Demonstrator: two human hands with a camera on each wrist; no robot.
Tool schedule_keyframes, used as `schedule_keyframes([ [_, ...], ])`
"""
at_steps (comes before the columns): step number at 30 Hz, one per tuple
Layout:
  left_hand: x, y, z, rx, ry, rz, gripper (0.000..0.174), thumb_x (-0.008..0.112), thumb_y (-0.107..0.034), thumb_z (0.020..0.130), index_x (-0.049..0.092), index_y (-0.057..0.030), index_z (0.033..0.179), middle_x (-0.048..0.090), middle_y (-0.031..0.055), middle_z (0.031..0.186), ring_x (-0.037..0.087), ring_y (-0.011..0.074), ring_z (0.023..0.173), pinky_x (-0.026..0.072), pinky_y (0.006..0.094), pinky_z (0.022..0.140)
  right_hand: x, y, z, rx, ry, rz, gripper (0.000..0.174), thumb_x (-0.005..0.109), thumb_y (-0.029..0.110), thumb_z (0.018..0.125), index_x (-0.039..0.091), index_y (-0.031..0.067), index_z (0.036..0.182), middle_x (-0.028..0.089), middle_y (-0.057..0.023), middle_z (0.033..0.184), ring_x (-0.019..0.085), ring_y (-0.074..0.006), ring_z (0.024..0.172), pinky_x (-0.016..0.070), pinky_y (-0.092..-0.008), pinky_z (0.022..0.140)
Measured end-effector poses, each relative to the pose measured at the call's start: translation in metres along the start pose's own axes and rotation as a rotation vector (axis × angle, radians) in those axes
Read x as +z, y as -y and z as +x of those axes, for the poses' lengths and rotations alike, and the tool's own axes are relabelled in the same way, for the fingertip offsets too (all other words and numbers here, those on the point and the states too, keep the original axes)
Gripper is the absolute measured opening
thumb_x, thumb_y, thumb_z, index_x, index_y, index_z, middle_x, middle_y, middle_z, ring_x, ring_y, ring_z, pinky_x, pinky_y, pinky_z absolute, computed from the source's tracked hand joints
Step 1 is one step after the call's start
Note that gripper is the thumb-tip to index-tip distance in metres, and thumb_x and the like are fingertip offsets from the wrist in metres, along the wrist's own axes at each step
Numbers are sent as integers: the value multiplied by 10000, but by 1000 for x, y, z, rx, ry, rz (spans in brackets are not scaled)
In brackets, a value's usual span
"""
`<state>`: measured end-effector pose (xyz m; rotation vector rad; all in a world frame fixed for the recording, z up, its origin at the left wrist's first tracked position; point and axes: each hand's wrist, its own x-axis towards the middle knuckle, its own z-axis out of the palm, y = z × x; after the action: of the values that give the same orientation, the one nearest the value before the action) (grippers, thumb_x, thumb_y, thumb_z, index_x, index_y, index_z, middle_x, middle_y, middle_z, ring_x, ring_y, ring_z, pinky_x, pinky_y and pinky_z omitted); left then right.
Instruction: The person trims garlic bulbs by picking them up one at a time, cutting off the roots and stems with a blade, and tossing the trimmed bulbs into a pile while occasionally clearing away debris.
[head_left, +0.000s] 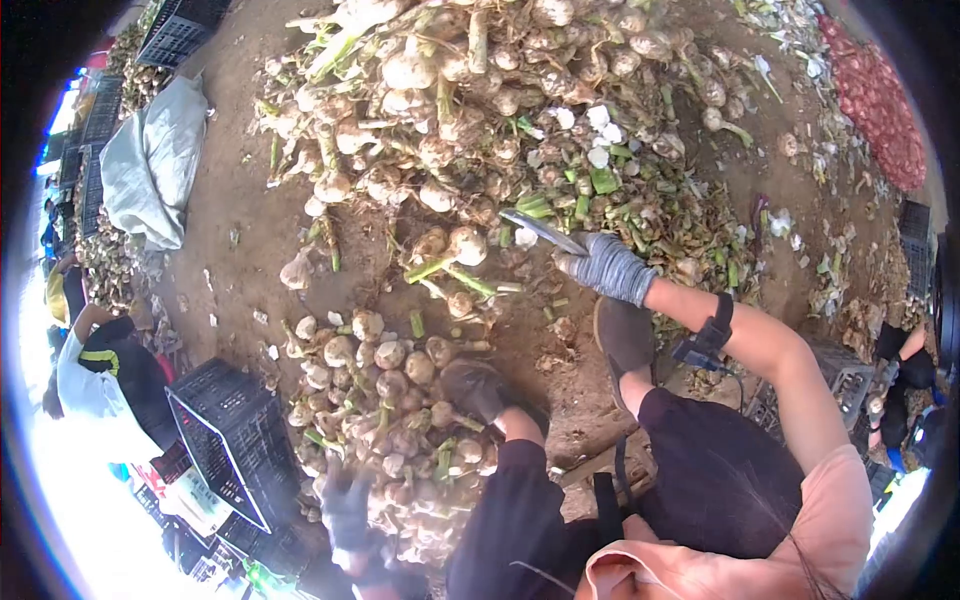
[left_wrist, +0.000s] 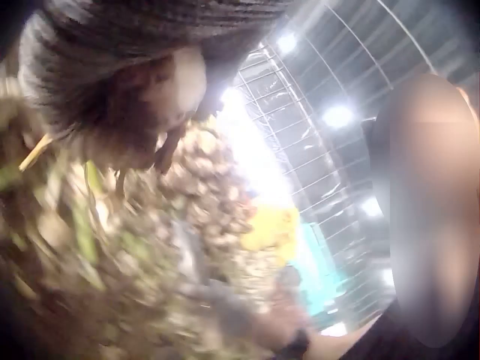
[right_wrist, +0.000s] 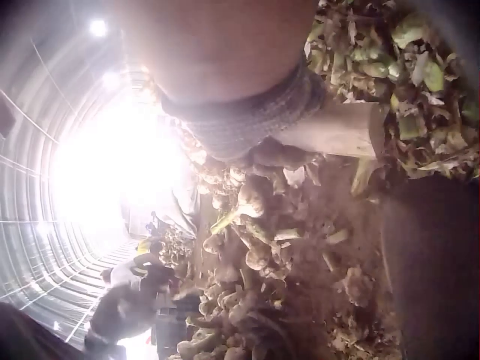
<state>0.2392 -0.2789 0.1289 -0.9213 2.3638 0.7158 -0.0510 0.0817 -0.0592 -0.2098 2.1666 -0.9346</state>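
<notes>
My right hand [head_left: 614, 270], in a grey knit glove, grips a knife [head_left: 545, 232] whose flat blade points away to the left. In the right wrist view the broad pale blade [right_wrist: 337, 133] sticks out beyond the glove. Before it lie garlic bulbs [head_left: 468, 245] with cut green stems on the dirt. My gloved left hand [head_left: 350, 515], blurred, hovers at the near left over a heap of trimmed garlic [head_left: 390, 380]; its fingers look loosely spread in the head view. The left wrist view shows the striped glove [left_wrist: 150, 30] close up.
A big heap of untrimmed garlic [head_left: 440, 110] spreads ahead, with stem scraps [head_left: 650, 220] at its right. A black crate [head_left: 230, 440] stands left of the trimmed heap, near another person [head_left: 110, 380]. A red net sack [head_left: 875, 110] lies far right. My shoes [head_left: 480, 390] flank the work spot.
</notes>
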Motion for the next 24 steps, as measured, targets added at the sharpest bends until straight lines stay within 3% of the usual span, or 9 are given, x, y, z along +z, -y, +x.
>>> schedule_keyframes([
  [2, -20, 38, -31, -381, -45, 524, 492, 705, -231, 729, 534, -49, 1152, 617, 138, 865, 599, 310, 934, 473, 381, 814, 3, -3, -1, 18, 19, 22, 403, 597, 402, 799, 609, 8, 882, 615, -173, 688, 599, -312, 641, 468, -398, 656],
  [3, -18, 36, -33, -342, -180, 585, 466, 697, -202, 738, 538, -53, 1150, 618, 152, 909, 591, 308, 957, 469, 379, 828, 4, -7, -2, 11, 32, -4, 337, 627, 315, 806, 609, 40, 999, 584, -67, 638, 541, -166, 575, 440, -326, 565],
  [6, -10, 14, -21, -140, -417, 552, 436, 684, -103, 750, 542, -67, 1160, 605, 168, 1065, 563, 288, 1036, 456, 368, 883, 2, -6, -7, 56, 68, 31, 378, 620, 344, 810, 607, 22, 1007, 577, -67, 623, 544, -169, 561, 439, -320, 545],
  [7, -2, -6, -2, -28, -380, 393, 458, 687, -61, 742, 537, -73, 1175, 591, 156, 1131, 551, 273, 1069, 450, 361, 908, -2, 3, -11, 115, 47, -54, 397, 611, 374, 787, 613, 3, 929, 613, -164, 683, 599, -280, 637, 467, -383, 628],
  [9, 38, -45, 46, 285, -252, 22, 399, 688, -36, 746, 599, -109, 1128, 586, 116, 1156, 582, 247, 1037, 507, 300, 849, -1, 3, -12, 112, 59, -6, 395, 611, 364, 786, 614, -2, 933, 615, -168, 693, 600, -283, 647, 468, -383, 634],
  [10, 53, -80, 66, 340, -168, 231, 316, 571, -279, 863, 579, -140, 1147, 589, 70, 1164, 629, 242, 943, 527, 335, 766, -1, 1, -13, 112, 64, 21, 394, 611, 360, 786, 614, -5, 935, 616, -170, 698, 601, -285, 652, 468, -383, 637],
  [13, 99, -133, 134, 604, -74, 313, 465, 643, -192, 782, 512, -110, 1221, 544, 139, 1203, 634, 288, 883, 539, 347, 747, 11, -17, -8, 74, 54, -23, 400, 623, 377, 784, 616, 0, 916, 615, -190, 712, 602, -307, 670, 468, -389, 651],
  [19, 159, -118, 207, 623, -44, 535, 442, 613, -190, 731, 533, -125, 1161, 520, 163, 1227, 625, 318, 761, 524, 398, 655, 13, -19, -15, 30, 31, -39, 375, 617, 375, 797, 616, 13, 896, 613, -192, 699, 591, -332, 644, 466, -408, 643],
  [24, 164, -129, 179, 543, 83, 48, 529, 679, -80, 709, 473, -106, 1196, 535, 126, 1160, 613, 265, 879, 526, 350, 755, 6, 9, -25, -16, 39, -48, 370, 600, 369, 812, 613, 15, 916, 614, -182, 687, 598, -324, 641, 466, -402, 633],
])
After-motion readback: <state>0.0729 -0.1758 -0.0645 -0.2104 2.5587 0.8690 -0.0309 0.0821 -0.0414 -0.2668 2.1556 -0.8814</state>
